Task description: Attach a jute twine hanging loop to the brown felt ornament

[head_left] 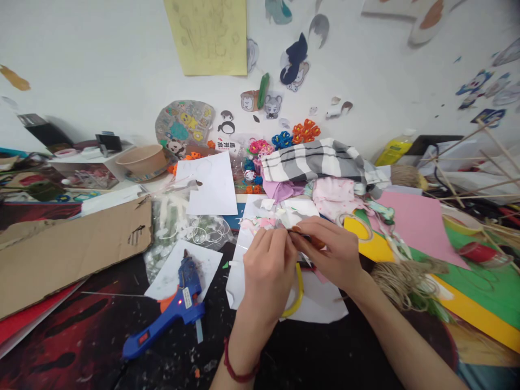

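My left hand (270, 265), with a dark red cord bracelet on its wrist, is closed, its fingers bent together over white paper. My right hand (333, 249) meets it fingertip to fingertip and pinches. Between them shows a bit of something small and brownish; the fingers hide most of it. Under both hands lie white paper sheets (325, 300) with pink and white scraps (264, 222) behind the fingers. A yellow curved loop (299, 295) is partly covered by my left hand; I cannot tell what it belongs to.
A blue glue gun (179, 309) with its red light lit lies on paper at left. Corrugated cardboard (77, 244) is beyond it. Checked cloth (317, 162) sits at the back. Twine (400, 284), pink paper (418, 225) and thin sticks (449, 179) occupy the right.
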A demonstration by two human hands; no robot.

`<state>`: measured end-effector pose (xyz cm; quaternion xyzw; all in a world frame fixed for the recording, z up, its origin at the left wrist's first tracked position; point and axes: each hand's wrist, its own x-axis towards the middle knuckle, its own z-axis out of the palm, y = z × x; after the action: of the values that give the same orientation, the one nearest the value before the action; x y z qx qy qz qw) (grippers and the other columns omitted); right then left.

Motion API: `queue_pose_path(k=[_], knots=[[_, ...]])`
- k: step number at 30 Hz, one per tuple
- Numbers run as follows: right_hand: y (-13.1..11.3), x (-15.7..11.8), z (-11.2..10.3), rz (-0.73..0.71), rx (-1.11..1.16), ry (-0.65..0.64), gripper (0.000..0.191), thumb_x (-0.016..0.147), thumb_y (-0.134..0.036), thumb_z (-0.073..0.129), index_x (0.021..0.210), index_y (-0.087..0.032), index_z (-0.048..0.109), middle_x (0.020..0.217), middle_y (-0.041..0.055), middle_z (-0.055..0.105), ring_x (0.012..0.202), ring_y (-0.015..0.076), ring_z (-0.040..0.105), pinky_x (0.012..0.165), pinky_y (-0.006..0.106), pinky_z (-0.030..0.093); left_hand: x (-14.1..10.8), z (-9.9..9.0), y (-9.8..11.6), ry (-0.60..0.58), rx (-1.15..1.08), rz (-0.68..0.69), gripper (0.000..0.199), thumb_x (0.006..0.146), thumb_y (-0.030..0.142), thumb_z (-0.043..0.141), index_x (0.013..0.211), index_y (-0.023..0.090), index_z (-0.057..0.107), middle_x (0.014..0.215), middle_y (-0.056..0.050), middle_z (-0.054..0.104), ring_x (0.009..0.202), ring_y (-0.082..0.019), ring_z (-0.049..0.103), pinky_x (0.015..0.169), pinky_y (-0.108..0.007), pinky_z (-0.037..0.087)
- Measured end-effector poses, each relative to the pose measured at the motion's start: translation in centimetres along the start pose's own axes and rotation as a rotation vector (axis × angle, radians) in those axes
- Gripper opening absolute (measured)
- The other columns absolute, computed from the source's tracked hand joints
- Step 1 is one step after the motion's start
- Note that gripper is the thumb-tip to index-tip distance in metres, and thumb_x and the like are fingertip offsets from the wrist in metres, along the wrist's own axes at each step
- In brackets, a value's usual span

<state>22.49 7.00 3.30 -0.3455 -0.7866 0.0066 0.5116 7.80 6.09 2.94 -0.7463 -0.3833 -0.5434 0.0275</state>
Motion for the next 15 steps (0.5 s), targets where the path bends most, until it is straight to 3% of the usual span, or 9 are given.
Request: queue_pose_path(k=[7, 15], knots=[[-0.04, -0.12, 0.26, 0.028, 0.007, 0.002, 0.010, 0.091, -0.010, 0.065, 0.093, -0.020, 0.064, 0.082, 0.0019, 0.067, 0.075, 0.0123, 0.063, 0.064, 0.022, 0.051, -0.06, -0.24, -0.02, -0.016, -0.109, -0.099, 0.020, 0.094, 0.006, 0.051, 0.077, 0.017, 0.053, 0.066, 0.003, 0.049, 0.059, -0.010, 0.044, 0.058, -0.023, 0.035], [0.12, -0.23, 0.32, 0.011, 0.011, 0.032, 0.011, 0.091, -0.009, 0.065, 0.093, -0.019, 0.065, 0.081, 0.0020, 0.068, 0.076, 0.0129, 0.065, 0.068, 0.023, 0.052, -0.08, 0.07, -0.06, -0.030, -0.024, -0.031, 0.025, 0.093, 0.004, 0.050, 0.073, 0.018, 0.049, 0.065, 0.003, 0.045, 0.060, -0.012, 0.041, 0.057, -0.024, 0.034]])
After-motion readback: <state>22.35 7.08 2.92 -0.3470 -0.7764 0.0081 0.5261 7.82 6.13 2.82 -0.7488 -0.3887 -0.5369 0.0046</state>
